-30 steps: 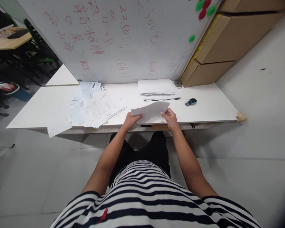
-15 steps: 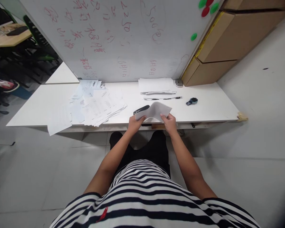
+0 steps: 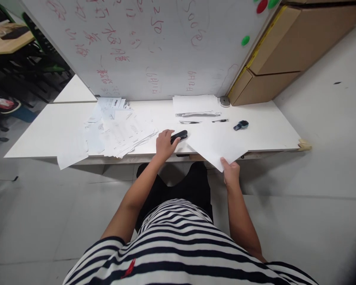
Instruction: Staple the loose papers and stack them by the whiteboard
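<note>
My left hand [image 3: 164, 144] is at the rear end of a black stapler [image 3: 180, 135] lying on the white table. The thumb lies along its near side and the fingers are on the far side, closed round it; that end of the stapler is hidden by the hand. My right hand [image 3: 231, 172] pinches the near corner of white paper [image 3: 221, 152] between thumb and fingers. The paper lies tilted across the table's front edge, partly overhanging it. Whether it is one sheet or more I cannot tell.
Loose printed papers [image 3: 121, 132] spread over the left of the table [image 3: 279, 130]. At the back are a paper stack [image 3: 195, 105] and a grey mouse-like object [image 3: 224, 101]. Pens [image 3: 220, 120] and a watch [image 3: 241, 125] lie to the right. Behind stand a whiteboard [image 3: 166, 47] and cardboard boxes [image 3: 264, 85].
My left hand has let go of the paper and moved onto the stapler. My right hand has carried the paper right and towards me, and the paper has flattened from its bend.
</note>
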Available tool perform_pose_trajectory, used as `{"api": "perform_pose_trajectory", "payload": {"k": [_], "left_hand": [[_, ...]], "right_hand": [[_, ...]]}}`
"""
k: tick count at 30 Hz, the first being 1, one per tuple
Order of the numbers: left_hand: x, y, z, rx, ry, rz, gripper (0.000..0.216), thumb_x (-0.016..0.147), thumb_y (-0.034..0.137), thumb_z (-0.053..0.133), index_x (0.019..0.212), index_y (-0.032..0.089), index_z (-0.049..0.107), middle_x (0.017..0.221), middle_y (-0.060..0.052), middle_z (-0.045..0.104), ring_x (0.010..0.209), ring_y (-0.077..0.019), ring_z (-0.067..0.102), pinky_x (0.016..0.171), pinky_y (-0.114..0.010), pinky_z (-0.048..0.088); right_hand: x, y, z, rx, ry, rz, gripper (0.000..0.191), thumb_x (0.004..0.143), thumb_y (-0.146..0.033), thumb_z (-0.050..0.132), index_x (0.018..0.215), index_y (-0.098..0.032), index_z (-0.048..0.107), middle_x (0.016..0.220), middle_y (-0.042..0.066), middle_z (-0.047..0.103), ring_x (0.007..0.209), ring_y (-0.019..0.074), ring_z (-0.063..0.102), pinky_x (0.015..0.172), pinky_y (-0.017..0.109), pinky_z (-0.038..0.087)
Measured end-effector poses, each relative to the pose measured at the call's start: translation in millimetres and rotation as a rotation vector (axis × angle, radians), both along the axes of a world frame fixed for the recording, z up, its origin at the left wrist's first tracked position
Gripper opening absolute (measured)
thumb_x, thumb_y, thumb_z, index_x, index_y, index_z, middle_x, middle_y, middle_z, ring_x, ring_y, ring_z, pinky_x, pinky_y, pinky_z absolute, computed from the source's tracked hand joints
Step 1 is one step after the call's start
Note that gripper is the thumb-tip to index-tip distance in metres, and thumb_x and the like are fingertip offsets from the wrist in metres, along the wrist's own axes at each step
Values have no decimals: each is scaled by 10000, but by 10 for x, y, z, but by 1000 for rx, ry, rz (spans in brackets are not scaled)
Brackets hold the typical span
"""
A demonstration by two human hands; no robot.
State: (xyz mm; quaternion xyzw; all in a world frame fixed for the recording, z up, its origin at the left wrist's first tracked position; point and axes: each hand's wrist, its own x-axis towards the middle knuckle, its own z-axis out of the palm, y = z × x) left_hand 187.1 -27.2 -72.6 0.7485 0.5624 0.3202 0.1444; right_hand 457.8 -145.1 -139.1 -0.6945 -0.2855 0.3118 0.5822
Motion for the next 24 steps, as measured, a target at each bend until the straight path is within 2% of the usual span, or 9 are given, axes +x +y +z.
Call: {"api": "perform_pose_trajectory", "payload": {"k": [2, 4, 8, 16, 24], "left_hand": [[31, 143, -90, -54, 145, -6, 488, 833, 465, 575, 1231, 187, 522, 1251, -158, 539, 1128, -330, 478, 896, -425, 375], [75, 241, -191, -111, 233, -60, 468, 837, 473, 567, 1204, 186, 528, 1173, -151, 580, 1062, -328, 504, 856, -424, 376], [129, 289, -325, -61, 280, -74, 413, 911, 495, 432, 1131, 169, 558, 1046, -141, 613, 987, -305, 519, 824, -407, 352], [46, 318, -353, -42, 294, -193, 405, 924, 497, 409, 1101, 174, 579, 1027, -118, 613, 934, -278, 529, 772, -376, 346], [11, 304, -351, -37, 259, -223, 389, 924, 487, 415, 1122, 194, 576, 1039, -98, 614, 937, -260, 538, 797, -371, 358]], "right_hand": [[84, -71, -28, 18, 139, -24, 434, 645, -418, 739, 969, -138, 668, 1030, 100, 712, 881, 240, 680, 744, 353, 557], [139, -114, -11, -5, 240, 9, 448, 611, -391, 766, 972, -143, 669, 1041, 93, 711, 859, 235, 685, 700, 346, 567], [204, -147, 64, -43, 317, 113, 399, 584, -348, 792, 921, -159, 688, 989, 78, 729, 853, 228, 689, 757, 344, 562], [251, -104, 122, -196, 289, 259, 368, 579, -338, 798, 891, -163, 711, 919, 70, 742, 796, 243, 696, 702, 347, 561], [246, -65, 165, -221, 309, 315, 337, 573, -325, 791, 860, -165, 715, 885, 60, 745, 727, 220, 687, 644, 319, 545]]}}
